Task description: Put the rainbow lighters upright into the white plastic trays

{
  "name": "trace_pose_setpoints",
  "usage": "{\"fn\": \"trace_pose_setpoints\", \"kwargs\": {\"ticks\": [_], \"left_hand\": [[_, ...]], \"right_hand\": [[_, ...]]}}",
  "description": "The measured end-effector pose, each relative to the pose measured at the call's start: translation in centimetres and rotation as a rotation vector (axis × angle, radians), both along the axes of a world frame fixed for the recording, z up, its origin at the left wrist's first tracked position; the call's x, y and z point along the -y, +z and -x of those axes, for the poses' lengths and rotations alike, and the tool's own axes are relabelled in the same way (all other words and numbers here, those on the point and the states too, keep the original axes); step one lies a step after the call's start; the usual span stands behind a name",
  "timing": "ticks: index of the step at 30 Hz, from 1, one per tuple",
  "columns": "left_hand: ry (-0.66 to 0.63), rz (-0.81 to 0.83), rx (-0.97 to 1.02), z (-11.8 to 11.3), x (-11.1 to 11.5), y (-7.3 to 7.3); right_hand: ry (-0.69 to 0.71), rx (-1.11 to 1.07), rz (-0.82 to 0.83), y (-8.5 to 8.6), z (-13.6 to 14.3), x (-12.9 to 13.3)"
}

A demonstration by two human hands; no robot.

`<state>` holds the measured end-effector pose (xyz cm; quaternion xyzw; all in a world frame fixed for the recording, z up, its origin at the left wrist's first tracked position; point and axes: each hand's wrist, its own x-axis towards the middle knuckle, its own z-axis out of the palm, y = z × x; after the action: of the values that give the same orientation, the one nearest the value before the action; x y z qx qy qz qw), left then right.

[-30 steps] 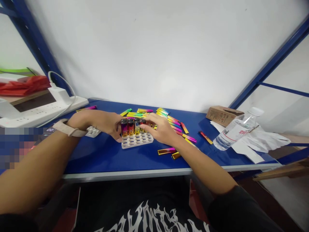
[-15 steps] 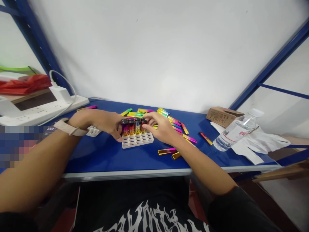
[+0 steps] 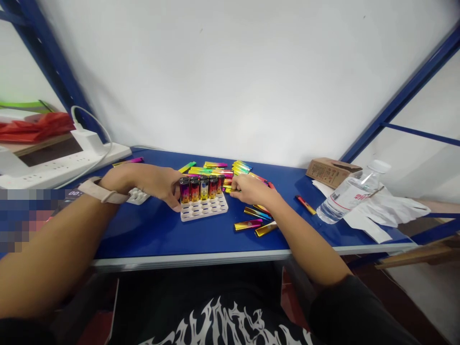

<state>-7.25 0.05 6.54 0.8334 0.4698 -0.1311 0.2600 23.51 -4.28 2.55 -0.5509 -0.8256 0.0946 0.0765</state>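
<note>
A white perforated tray (image 3: 204, 210) rests on the blue table, its back rows filled with several upright lighters (image 3: 204, 188) in shiny purple, red and yellow with black tops. My left hand (image 3: 163, 186), wearing a pale wristband, grips the tray's left end beside the lighters. Just right of the tray, my right hand (image 3: 251, 189) is among loose lighters with its fingers curled together. A yellow lighter lies at its fingertips; what the fingers hold is hidden. More lighters (image 3: 215, 165) in rainbow colours lie scattered behind the tray and around the right hand.
Part of another white tray (image 3: 138, 195) shows under my left wrist. A power strip (image 3: 61, 167) with a plugged cable stands at left. To the right are a water bottle (image 3: 354, 191), a cardboard box (image 3: 330, 171) and white plastic wrapping (image 3: 395, 211). A wall rises behind the table.
My right hand has moved from the tray's right end to the loose lighters on the right. Another upright lighter now shows at the row's right end. My left hand stays at the tray.
</note>
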Motion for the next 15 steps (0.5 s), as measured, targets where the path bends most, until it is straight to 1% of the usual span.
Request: {"fn": "trace_pose_setpoints", "kwargs": {"ticks": [2, 6, 8, 11, 13, 15], "left_hand": [[0.011, -0.007, -0.013, -0.1, 0.1, 0.2], [-0.004, -0.006, -0.014, -0.3, 0.5, 0.6], [-0.015, -0.002, -0.013, -0.4, 0.6, 0.7], [0.008, 0.001, -0.012, -0.3, 0.6, 0.6], [0.013, 0.019, 0.021, -0.2, 0.5, 0.4], [-0.002, 0.04, 0.064, -0.1, 0.3, 0.2]], "right_hand": [[0.038, 0.031, 0.066, -0.2, -0.1, -0.1], [0.11, 0.01, 0.062, -0.2, -0.2, 0.1], [0.094, -0.03, 0.061, -0.1, -0.1, 0.3], [0.044, -0.052, 0.075, 0.1, 0.3, 0.6], [0.018, -0.099, 0.027, 0.3, 0.6, 0.7], [-0.027, -0.205, -0.071, 0.6, 0.9, 0.8]]}}
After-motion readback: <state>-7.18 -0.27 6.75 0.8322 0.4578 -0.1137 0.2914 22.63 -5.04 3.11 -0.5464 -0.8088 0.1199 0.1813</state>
